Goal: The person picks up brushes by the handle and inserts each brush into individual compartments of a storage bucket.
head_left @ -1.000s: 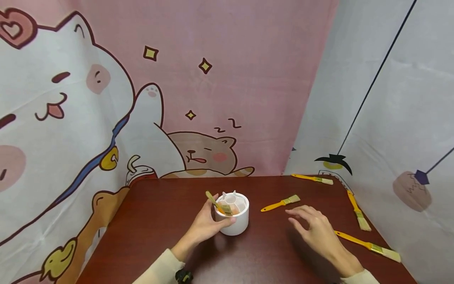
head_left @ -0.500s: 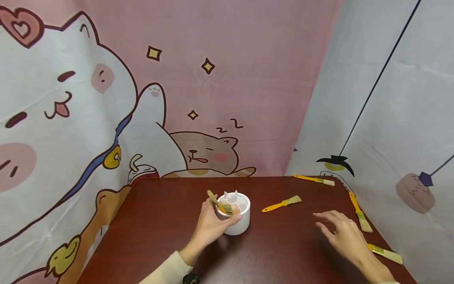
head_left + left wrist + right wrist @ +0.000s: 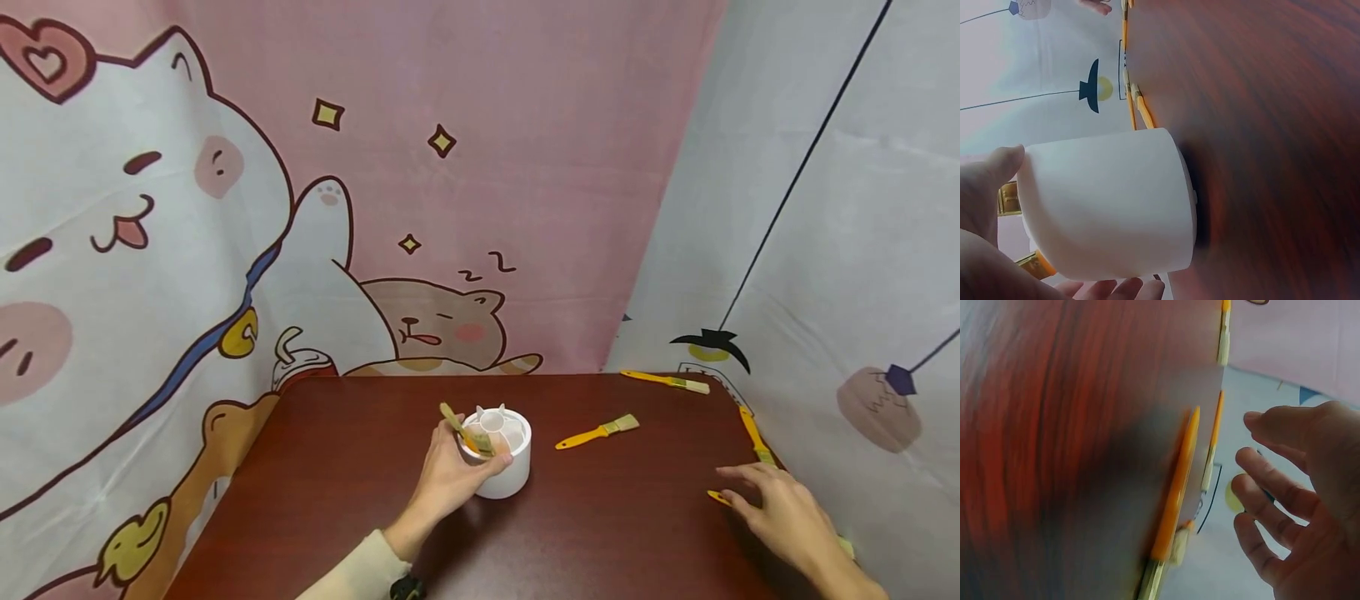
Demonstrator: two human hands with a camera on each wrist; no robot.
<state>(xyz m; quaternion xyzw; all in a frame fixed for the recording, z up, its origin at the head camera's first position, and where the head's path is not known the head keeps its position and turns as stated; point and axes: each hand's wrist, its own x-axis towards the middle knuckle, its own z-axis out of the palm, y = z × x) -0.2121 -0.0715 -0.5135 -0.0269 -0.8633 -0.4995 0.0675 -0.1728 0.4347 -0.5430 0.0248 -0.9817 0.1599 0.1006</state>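
My left hand (image 3: 442,483) grips a white round desk organizer (image 3: 512,477) with small ear shapes at its top, thumb over the near rim. Yellow-handled paintbrushes (image 3: 472,444) stand in it. In the left wrist view the organizer's smooth wall (image 3: 1110,200) fills the middle, and gold brush ferrules (image 3: 1009,199) show past the rim. At the table's right side my right hand (image 3: 787,521) hovers over another paintbrush (image 3: 718,498), fingers loosely bent and holding nothing. That brush's orange-yellow handle (image 3: 1175,487) lies on the table in the right wrist view, apart from the fingers.
One paintbrush (image 3: 596,433) lies right of the organizer. Another paintbrush (image 3: 663,381) is at the back edge, and a third brush (image 3: 755,433) lies along the right edge, partly behind my right hand. Printed cloth (image 3: 555,183) surrounds the dark red table (image 3: 615,517).
My right hand has moved right and slightly nearer, from beside the middle paintbrush to above the one at the right edge. The left hand keeps its grip on the organizer.
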